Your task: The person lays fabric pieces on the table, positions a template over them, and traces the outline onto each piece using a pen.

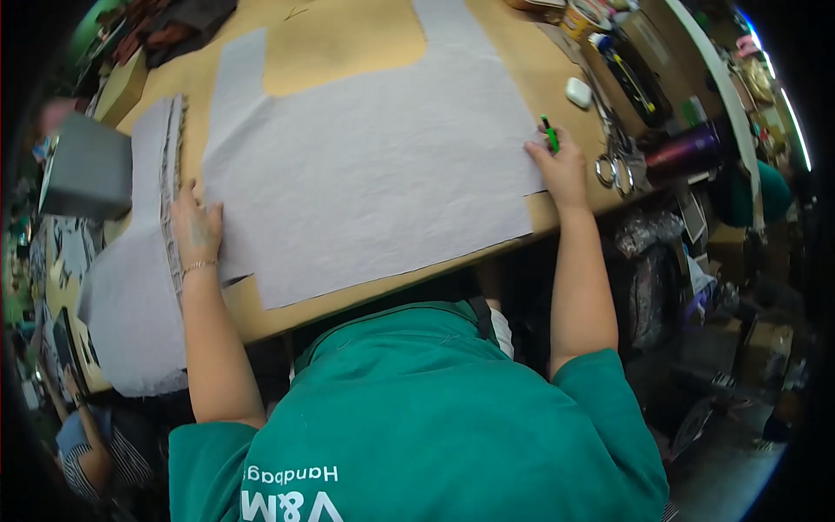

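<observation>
A large pale grey-lilac fabric piece (pixel 383 165) lies flat on the table in front of me, with a wide cut-out at its far side. My right hand (pixel 561 170) rests at its right edge, fingers closed round a green pen (pixel 550 135) that points up and away. At the left, my left hand (pixel 197 224) lies with fingers stretched out, between the large piece and a folded stack of the same fabric (pixel 139 304). The stack hangs over the table's near edge. Part of the left hand's fingertips blends with the fabric edges.
On the right of the tan table (pixel 339 39) lie scissors (pixel 616 174), a white case (pixel 577 92) and a dark purple tumbler (pixel 685 152). A grey box (pixel 87 165) stands at the left. Another person (pixel 96 444) is at the lower left. Wrapped bundles (pixel 652 270) lie below the right edge.
</observation>
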The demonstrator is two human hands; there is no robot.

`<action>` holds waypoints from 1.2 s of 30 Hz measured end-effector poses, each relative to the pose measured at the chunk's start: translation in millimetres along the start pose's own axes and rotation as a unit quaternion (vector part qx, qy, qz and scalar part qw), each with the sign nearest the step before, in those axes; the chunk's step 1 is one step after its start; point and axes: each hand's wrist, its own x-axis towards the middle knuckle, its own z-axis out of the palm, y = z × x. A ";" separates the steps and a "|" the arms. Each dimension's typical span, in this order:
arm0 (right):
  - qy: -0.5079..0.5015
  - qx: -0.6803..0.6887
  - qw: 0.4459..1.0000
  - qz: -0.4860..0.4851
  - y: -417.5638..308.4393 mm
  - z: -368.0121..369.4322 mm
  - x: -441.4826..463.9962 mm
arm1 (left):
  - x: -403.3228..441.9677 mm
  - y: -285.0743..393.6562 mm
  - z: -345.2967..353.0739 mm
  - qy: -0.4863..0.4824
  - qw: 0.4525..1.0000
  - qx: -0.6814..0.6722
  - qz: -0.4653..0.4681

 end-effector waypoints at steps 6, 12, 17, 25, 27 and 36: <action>0.092 -0.054 0.993 -0.043 7.2 -9.7 -24.4 | -55.8 71.7 4.2 -0.072 0.979 0.079 0.175; 0.264 0.252 0.919 0.150 50.6 -93.5 -65.1 | -86.8 108.1 -4.3 -0.207 0.942 0.063 0.258; 0.482 0.343 0.796 0.126 68.5 -213.1 -72.1 | -88.4 106.5 -6.8 -0.213 0.939 0.060 0.263; 0.386 0.666 0.634 0.076 107.4 -280.2 -1.5 | -91.0 99.6 -5.0 -0.208 0.941 0.039 0.264; 0.038 0.751 0.657 -0.060 155.7 -308.7 7.5 | -90.7 97.3 -3.3 -0.205 0.941 0.037 0.266; 0.287 0.650 0.702 0.049 182.4 -342.5 49.6 | -70.9 85.9 5.9 -0.157 0.965 -0.022 0.210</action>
